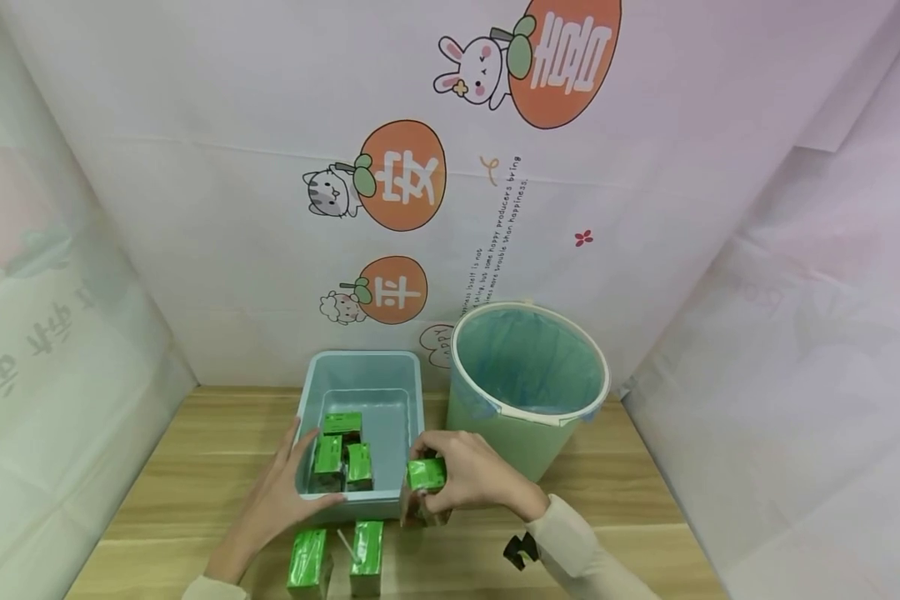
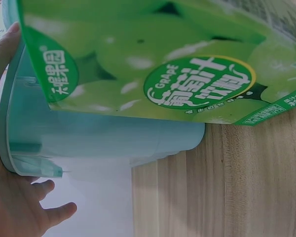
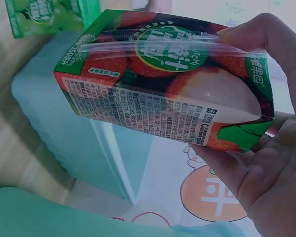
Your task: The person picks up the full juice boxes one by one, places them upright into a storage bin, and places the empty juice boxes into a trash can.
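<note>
My right hand (image 1: 468, 471) grips a juice carton (image 1: 426, 474) by its sides, beside the front right corner of a light blue plastic tub (image 1: 382, 506). In the right wrist view the juice carton (image 3: 158, 79) shows red fruit pictures, a clear-wrapped straw and a printed side panel. My left hand (image 1: 273, 504) rests at the tub's front left corner, thumb along the front rim and fingers along the left rim. Three green-topped juice cartons (image 1: 328, 458) are inside the tub. In front of it stand two more, a left carton (image 1: 309, 562) and a right carton (image 1: 367, 558).
A pale green trash bin (image 1: 495, 442) with a blue liner stands right of the tub. A white straw (image 1: 347, 544) leans by the front right carton. A grape juice carton (image 2: 153, 64) looms close in the left wrist view. Printed white sheets (image 1: 255, 275) enclose the wooden table (image 1: 217, 450).
</note>
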A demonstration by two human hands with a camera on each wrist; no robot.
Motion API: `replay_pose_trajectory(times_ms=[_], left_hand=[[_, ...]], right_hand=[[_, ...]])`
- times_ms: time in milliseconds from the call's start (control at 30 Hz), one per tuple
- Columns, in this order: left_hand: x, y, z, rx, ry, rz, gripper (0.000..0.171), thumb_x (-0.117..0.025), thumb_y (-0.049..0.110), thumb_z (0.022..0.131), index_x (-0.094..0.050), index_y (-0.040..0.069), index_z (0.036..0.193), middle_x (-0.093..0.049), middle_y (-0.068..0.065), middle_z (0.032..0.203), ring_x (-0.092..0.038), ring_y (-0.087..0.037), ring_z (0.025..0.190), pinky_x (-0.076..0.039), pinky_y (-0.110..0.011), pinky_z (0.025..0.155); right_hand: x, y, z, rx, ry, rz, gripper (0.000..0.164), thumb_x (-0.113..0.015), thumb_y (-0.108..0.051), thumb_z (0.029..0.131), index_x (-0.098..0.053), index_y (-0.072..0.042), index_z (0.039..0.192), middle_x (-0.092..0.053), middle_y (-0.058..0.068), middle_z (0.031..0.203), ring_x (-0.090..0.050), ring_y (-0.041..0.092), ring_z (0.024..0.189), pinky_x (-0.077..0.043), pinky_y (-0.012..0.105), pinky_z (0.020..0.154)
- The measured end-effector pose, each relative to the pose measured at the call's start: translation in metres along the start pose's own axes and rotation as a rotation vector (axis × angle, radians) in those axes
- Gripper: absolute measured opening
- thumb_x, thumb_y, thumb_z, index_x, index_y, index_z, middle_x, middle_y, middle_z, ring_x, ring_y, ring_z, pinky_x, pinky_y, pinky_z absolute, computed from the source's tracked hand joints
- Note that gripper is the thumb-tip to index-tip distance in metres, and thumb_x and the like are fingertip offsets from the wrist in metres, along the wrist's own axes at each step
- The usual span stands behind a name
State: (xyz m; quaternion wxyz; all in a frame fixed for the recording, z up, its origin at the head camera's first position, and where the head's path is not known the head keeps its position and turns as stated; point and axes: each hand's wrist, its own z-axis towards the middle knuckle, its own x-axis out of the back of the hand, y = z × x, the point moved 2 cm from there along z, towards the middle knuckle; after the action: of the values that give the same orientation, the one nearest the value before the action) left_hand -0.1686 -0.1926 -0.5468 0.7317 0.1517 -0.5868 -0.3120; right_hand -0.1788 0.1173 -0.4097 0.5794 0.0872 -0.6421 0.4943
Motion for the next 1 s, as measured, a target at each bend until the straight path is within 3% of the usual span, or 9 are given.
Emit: replay_pose_trajectory(times_ms=[400, 567, 700, 1000], left_hand=[[0.002, 0.001, -0.001, -0.001, 0.002, -0.013, 0.115, -0.086, 0.064, 0.078, -0.029, 0.018, 0.167, 0.002, -0.013, 0.178, -0.031, -0.071, 0.14, -0.045, -0.086, 0.09], [0.001, 0.004, 0.0, 0.008, -0.006, -0.01, 0.115, -0.086, 0.064, 0.078, -0.029, 0.018, 0.167, 0.002, -0.013, 0.178, -0.031, -0.071, 0.14, -0.05, -0.082, 0.087], [-0.003, 0.006, 0.001, 0.007, -0.026, -0.016, 0.115, -0.085, 0.065, 0.079, -0.028, 0.019, 0.168, 0.001, -0.015, 0.178, -0.031, -0.072, 0.139, -0.053, -0.08, 0.084], [0.0, 0.002, 0.0, 0.012, -0.017, -0.002, 0.115, -0.087, 0.062, 0.079, -0.028, 0.018, 0.167, -0.001, -0.019, 0.177, -0.033, -0.072, 0.138, -0.046, -0.085, 0.091]], right_hand=[[0.015, 0.011, 0.041, -0.041, 0.036, -0.041, 0.04, -0.086, -0.014, 0.078, -0.069, -0.013, 0.114, -0.068, -0.006, 0.092, -0.051, 0.002, 0.066, -0.045, 0.019, 0.054], [0.016, 0.017, 0.059, -0.053, 0.026, -0.044, 0.041, -0.087, -0.015, 0.08, -0.069, -0.01, 0.117, -0.067, -0.006, 0.091, -0.051, 0.004, 0.066, -0.042, 0.021, 0.055], [0.014, 0.024, 0.071, -0.083, 0.011, -0.059, 0.043, -0.087, -0.016, 0.082, -0.069, -0.009, 0.121, -0.068, -0.004, 0.093, -0.051, 0.006, 0.067, -0.042, 0.023, 0.057], [-0.001, 0.044, 0.1, -0.144, 0.039, -0.048, 0.043, -0.088, -0.019, 0.084, -0.069, -0.007, 0.121, -0.068, -0.003, 0.09, -0.049, 0.005, 0.064, -0.04, 0.021, 0.055]])
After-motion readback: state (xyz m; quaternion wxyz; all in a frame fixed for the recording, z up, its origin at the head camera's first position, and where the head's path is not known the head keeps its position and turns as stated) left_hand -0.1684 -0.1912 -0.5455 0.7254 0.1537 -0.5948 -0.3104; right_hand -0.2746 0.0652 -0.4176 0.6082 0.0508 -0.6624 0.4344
